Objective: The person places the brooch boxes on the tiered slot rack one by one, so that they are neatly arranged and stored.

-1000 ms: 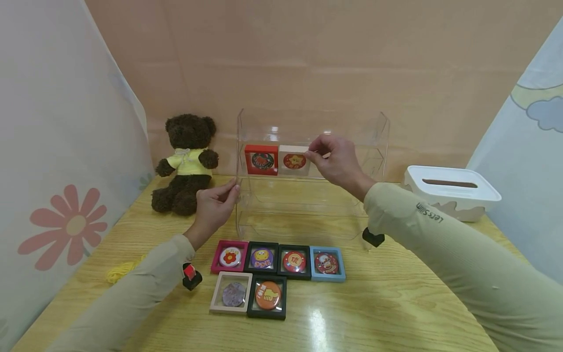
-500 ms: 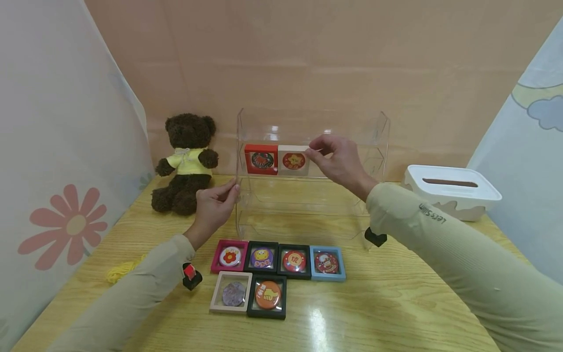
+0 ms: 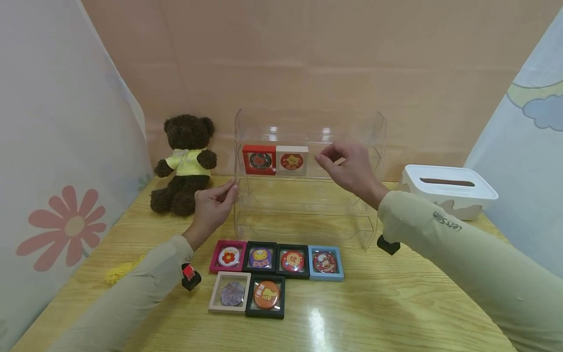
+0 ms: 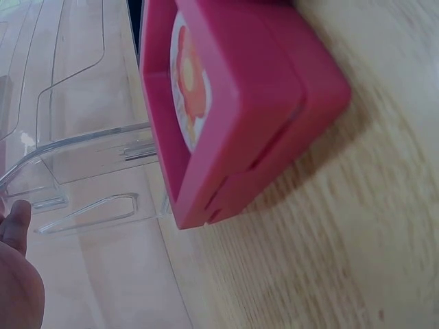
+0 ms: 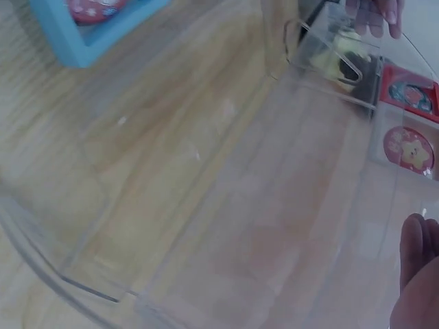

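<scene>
Altogether eight frames [image 3: 292, 161], two hands [image 3: 214, 204] [image 3: 351, 167], one rack [image 3: 325, 131]

A brown teddy bear [image 3: 186, 164] in a yellow top sits far left on the wooden desk [image 3: 374, 313], with yellow cord [image 3: 119, 272] lying nearer. Far right is a white-lidded tissue box [image 3: 453, 193]. A peach backdrop [image 3: 281, 58] hangs behind, between patterned pale side cloths [image 3: 75, 137].

A pink frame [image 4: 267, 103] sits close up on the wood surface [image 4: 350, 260], with a red flower badge [image 4: 189, 86] inside. Next to it is a clear rack [image 4: 103, 140]. Part of the left hand [image 4: 16, 274] pokes in at the left edge.
</scene>
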Tool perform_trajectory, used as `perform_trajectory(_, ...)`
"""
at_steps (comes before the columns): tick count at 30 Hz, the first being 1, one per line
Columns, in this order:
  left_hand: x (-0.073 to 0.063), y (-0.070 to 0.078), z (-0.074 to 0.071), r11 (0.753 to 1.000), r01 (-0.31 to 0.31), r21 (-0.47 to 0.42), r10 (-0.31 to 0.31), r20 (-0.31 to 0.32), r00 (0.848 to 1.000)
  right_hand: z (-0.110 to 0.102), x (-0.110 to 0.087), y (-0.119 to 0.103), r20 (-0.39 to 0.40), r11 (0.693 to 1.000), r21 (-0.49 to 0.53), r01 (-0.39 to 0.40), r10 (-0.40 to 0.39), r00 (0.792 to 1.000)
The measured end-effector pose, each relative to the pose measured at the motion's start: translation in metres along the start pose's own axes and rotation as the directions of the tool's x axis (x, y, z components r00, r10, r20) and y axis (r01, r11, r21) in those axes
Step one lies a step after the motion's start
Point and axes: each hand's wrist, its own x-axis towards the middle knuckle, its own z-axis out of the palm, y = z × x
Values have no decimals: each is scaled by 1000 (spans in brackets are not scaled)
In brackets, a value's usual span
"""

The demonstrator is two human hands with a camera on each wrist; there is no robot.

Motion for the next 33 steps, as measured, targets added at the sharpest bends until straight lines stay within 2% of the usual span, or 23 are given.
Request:
perform_trajectory(5,0,0,0,1000,0,18,0,-6,1000,6,-25,-3,4,999,33,32,-32,999)
perform_trajectory(9,0,1,-2,1000,-2,25,2,-11,1000,14,-52,-6,70,996,92,18,-24,997)
perform_trajectory(15,1,1,-1,1000,13,18,-14,14,1000,21,-99,-1,167,984,173,-39,9,986)
perform_trajectory(19,-1,-13,0,1000,24,4,-24,10,1000,22,-126,3,237,974,218,-67,14,971)
perform_trajectory(22,-3,-25,0,1000,28,0,-28,3,1000,19,-139,6,270,971,219,-93,31,962)
perform_trajectory(28,-4,-29,-1,999,35,2,-35,-2,999,11,-154,17,298,983,131,-130,86,951)
perform_trajectory(33,-5,-29,-2,999,53,14,-53,5,999,7,-165,25,382,974,67,-214,173,908)
